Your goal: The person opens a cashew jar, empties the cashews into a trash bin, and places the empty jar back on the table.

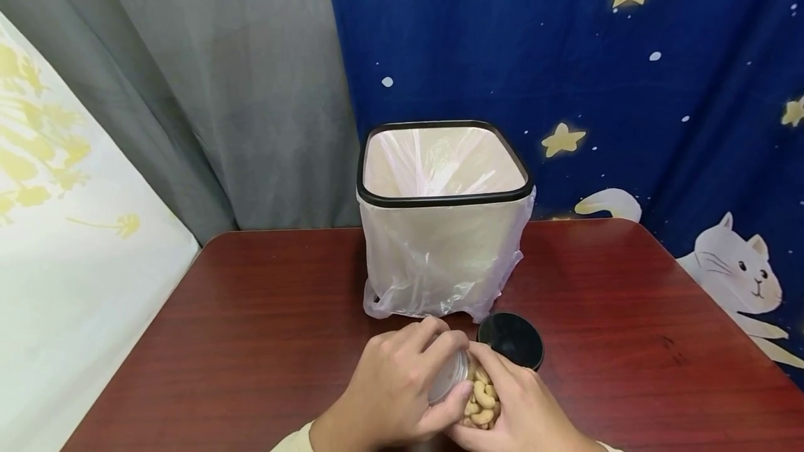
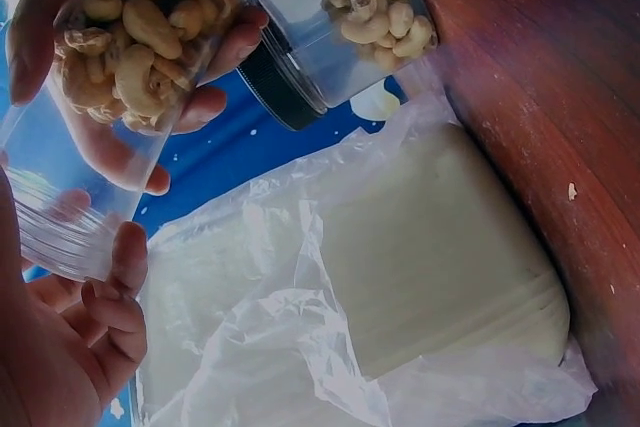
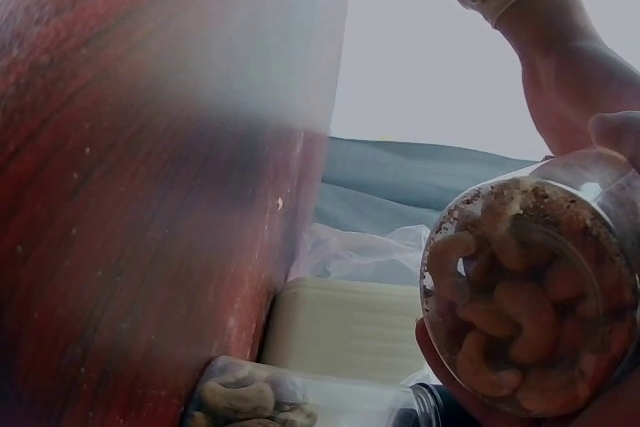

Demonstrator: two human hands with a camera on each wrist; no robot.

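Note:
A clear jar of cashews (image 1: 482, 400) is tilted on its side between both hands, low over the table's front. My right hand (image 1: 527, 410) grips its body, fingers wrapped around the part filled with nuts. Curled about the mouth end, my left hand (image 1: 398, 382) holds the threaded neck (image 2: 60, 227), its thumb across the near side. No lid shows on that neck. In the right wrist view the jar's round base (image 3: 530, 297) faces the camera. Just beyond the hands stands a second jar with a black lid (image 1: 511, 340); cashews (image 2: 375, 17) show inside it.
A cream bin (image 1: 440, 250) with a black rim and a thin pinkish plastic liner stands at the back middle of the reddish-brown table (image 1: 270, 312). Grey and blue star-patterned curtains (image 1: 502, 33) hang behind. A white patterned cloth (image 1: 75, 264) is at the left.

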